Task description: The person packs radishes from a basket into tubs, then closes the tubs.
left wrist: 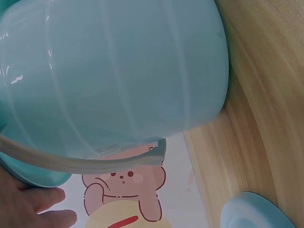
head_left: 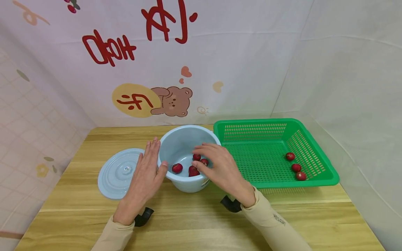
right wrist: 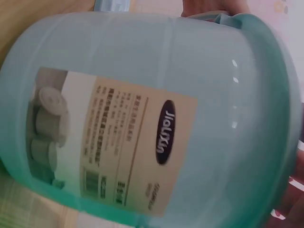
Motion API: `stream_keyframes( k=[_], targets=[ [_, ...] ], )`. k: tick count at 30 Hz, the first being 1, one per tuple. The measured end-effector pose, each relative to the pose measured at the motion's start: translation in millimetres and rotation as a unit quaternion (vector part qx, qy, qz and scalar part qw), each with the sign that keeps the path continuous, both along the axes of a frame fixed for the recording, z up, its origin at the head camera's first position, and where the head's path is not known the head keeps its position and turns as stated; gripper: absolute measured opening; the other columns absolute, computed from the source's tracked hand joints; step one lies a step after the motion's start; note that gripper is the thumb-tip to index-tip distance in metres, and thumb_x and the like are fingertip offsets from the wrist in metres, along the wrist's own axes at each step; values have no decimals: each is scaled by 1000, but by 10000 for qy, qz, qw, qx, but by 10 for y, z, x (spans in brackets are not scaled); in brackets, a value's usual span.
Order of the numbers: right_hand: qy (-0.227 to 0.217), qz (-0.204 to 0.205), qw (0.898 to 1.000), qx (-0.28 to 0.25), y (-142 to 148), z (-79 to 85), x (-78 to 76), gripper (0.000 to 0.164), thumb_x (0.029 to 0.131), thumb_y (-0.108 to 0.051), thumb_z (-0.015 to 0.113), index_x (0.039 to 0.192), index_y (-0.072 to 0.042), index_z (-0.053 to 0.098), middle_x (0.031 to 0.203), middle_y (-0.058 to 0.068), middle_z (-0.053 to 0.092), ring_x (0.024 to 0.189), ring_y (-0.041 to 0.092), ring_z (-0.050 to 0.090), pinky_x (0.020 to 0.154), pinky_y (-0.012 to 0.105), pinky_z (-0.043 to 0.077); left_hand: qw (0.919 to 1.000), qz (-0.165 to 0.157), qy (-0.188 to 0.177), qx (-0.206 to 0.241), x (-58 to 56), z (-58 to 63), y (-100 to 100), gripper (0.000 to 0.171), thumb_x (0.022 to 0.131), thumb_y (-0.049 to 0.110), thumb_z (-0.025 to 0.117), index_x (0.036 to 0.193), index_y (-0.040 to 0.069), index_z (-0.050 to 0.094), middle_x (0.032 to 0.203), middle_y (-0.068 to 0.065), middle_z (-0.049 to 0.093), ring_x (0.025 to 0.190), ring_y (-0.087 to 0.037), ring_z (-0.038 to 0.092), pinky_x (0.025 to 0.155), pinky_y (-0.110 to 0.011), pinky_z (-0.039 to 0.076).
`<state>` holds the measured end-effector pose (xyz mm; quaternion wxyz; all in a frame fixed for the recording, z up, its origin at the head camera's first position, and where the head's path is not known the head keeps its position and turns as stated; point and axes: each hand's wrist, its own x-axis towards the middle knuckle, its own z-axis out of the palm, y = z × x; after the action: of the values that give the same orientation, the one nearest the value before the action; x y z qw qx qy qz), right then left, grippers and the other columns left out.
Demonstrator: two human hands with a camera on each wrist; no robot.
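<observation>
A light-blue plastic bucket [head_left: 188, 186] stands upright mid-table with several small round red radishes [head_left: 177, 168] on its floor. My left hand [head_left: 145, 174] is at the bucket's left rim, fingers straight and thumb over the edge. My right hand [head_left: 218, 167] reaches over the right rim, its loosely bent fingers and thumb above the radishes; nothing plainly sits between them. In the left wrist view the bucket's wall and pale handle [left wrist: 90, 165] show. The right wrist view shows the bucket's printed label [right wrist: 118, 142].
Right of the bucket, a green slotted basket [head_left: 276, 183] holds three red radishes [head_left: 296, 167] near its right end. A light-blue lid [head_left: 116, 174] lies flat at the left, partly behind my left hand. A printed cloth [head_left: 245, 69] hangs behind the wooden table [head_left: 188, 223].
</observation>
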<state>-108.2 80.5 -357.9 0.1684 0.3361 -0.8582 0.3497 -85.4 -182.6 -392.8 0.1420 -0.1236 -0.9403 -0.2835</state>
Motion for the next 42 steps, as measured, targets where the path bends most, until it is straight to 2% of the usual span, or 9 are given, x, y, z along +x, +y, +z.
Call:
stream_keyframes(
  k=[7, 11, 17, 21, 31, 34, 36, 38, 42],
  targets=[
    [48, 139, 9984, -546, 275, 105, 127, 29, 94, -22, 78, 122, -17, 75, 132, -4, 69, 128, 17, 60, 105, 43, 50, 10000, -9, 5, 18, -2, -3, 10, 69, 109, 37, 41, 164, 2, 21, 172, -12, 19, 158, -35, 13, 120, -68, 16],
    [133, 251, 9979, -589, 460, 189, 175, 31, 93, -16, 78, 124, -16, 75, 130, -2, 70, 125, 18, 62, 102, 39, 52, 10000, -20, 17, 29, -3, -12, 10, 69, 109, 37, 41, 164, 2, 20, 172, -12, 19, 159, -34, 12, 120, -68, 17],
    [356, 346, 9974, -524, 744, 257, 168, 37, 87, -7, 82, 123, -12, 75, 125, 0, 73, 119, 19, 67, 102, 26, 51, 10000, -30, 31, 83, -8, -21, 2, 69, 110, 38, 41, 165, 2, 20, 172, -11, 19, 159, -33, 11, 121, -68, 16],
    [373, 225, 9985, -330, 975, 263, 139, 40, 85, -4, 83, 122, -14, 75, 124, -1, 73, 118, 18, 67, 102, 20, 48, 9999, -44, 45, 98, -9, -30, 3, 69, 110, 38, 41, 165, 3, 20, 172, -11, 19, 159, -33, 11, 121, -67, 16],
    [459, -421, 9979, 151, 1563, 227, 75, 46, 82, -1, 84, 123, -19, 75, 120, -2, 74, 113, 11, 68, 96, 12, 44, 9999, -58, 113, 107, -11, -45, -3, 69, 110, 38, 42, 165, 3, 20, 172, -11, 19, 158, -34, 13, 121, -67, 17],
    [464, -653, 9964, 285, 1721, 221, 47, 45, 81, -2, 85, 123, -18, 75, 119, -2, 74, 103, 7, 67, 84, 11, 46, 9999, -57, 105, 121, -9, -42, -3, 69, 110, 38, 42, 165, 3, 20, 172, -11, 19, 158, -34, 13, 121, -67, 17],
    [406, -796, 9953, 371, 1816, 220, 32, 45, 82, -3, 85, 123, -19, 75, 117, -3, 74, 90, 4, 63, 74, 13, 44, 9998, -50, 95, 136, -8, -43, -3, 69, 110, 38, 42, 165, 3, 20, 172, -11, 19, 159, -34, 12, 121, -67, 16],
    [301, -909, 9943, 470, 1908, 216, 14, 43, 84, -5, 84, 123, -20, 75, 108, -5, 73, 78, 4, 57, 64, 15, 40, 9998, -48, 86, 146, -7, -41, -2, 69, 109, 38, 42, 165, 3, 20, 172, -11, 19, 159, -34, 12, 121, -67, 17],
    [-285, -940, 9940, 482, 2085, 193, -9, 39, 91, -7, 79, 127, -21, 72, 94, -6, 62, 49, -1, 48, 50, 17, 40, 9998, -59, 100, 140, -8, -37, 4, 69, 110, 38, 42, 165, 3, 20, 172, -12, 19, 158, -34, 12, 120, -68, 18]
  ],
)
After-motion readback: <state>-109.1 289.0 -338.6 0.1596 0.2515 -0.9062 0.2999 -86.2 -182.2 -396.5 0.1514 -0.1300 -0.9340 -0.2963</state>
